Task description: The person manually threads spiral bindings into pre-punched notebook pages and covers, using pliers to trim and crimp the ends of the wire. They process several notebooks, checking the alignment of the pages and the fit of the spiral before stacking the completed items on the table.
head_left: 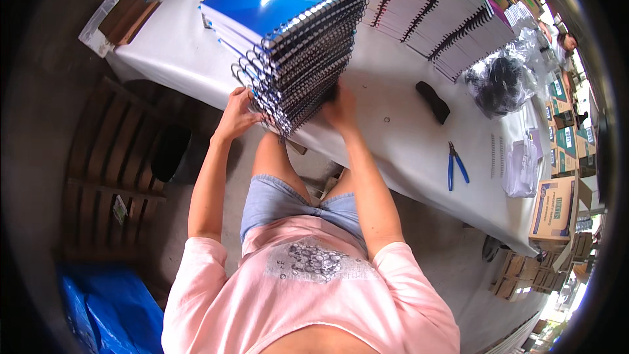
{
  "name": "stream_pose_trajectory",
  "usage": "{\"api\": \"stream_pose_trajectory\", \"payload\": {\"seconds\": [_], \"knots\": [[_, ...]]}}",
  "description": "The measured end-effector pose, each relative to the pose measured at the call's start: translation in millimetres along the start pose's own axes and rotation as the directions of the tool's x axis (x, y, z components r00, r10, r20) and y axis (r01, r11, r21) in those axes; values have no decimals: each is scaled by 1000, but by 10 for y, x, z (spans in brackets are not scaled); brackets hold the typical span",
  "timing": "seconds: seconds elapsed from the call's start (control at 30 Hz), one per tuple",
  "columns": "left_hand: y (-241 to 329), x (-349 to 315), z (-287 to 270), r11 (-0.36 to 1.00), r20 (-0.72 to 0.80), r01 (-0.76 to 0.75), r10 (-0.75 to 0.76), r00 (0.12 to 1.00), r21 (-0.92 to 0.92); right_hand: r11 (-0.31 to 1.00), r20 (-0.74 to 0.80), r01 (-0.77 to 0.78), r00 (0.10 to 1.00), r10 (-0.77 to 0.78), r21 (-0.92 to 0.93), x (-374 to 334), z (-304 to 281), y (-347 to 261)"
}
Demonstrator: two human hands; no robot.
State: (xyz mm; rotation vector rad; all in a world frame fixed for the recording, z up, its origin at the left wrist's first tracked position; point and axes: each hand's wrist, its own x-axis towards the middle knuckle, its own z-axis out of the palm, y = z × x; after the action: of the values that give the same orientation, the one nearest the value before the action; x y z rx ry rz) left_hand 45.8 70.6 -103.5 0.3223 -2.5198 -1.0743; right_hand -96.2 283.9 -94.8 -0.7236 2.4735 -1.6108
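Note:
A tall stack of spiral-bound notebooks [288, 0] with glossy blue covers stands at the near edge of the table, leaning a little, its black wire coils towards me. At the lower left corner of the stack, my left hand [239, 115] has its fingers and thumb closed about the bottom coils. My right hand [341, 110] is at the stack's lower right side, slightly blurred. Something dark shows by its fingers, which are mostly hidden, so I cannot tell what it holds. To the right lie a black curved object [433, 103] and blue-handled pliers [457, 167].
More spiral-bound books [419, 10] stand in stacks along the back. A clear plastic bag [501, 85] with black contents, loose wire coils [496, 156] and a cardboard box [553, 208] are at the right. Wooden pallets [108, 177] and a blue bag [111, 308] are at the left.

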Motion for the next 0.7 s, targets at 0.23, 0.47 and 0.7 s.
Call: {"api": "stream_pose_trajectory", "payload": {"seconds": [0.23,0.47,0.7], "knots": [[334,-502,-239,943,-74,63,-92,993,-328,784,-211,-115,977,-21,-610,-844,-1793,188],[940,-857,608,820,-212,210,-369,905,-533,350,-497,-510,857,134,-786,-1766,-2519,878],[809,-761,819,866,-461,-1,-266,847,-500,382,-263,-227,964,-45,-896,-1443,-2167,634]]}}
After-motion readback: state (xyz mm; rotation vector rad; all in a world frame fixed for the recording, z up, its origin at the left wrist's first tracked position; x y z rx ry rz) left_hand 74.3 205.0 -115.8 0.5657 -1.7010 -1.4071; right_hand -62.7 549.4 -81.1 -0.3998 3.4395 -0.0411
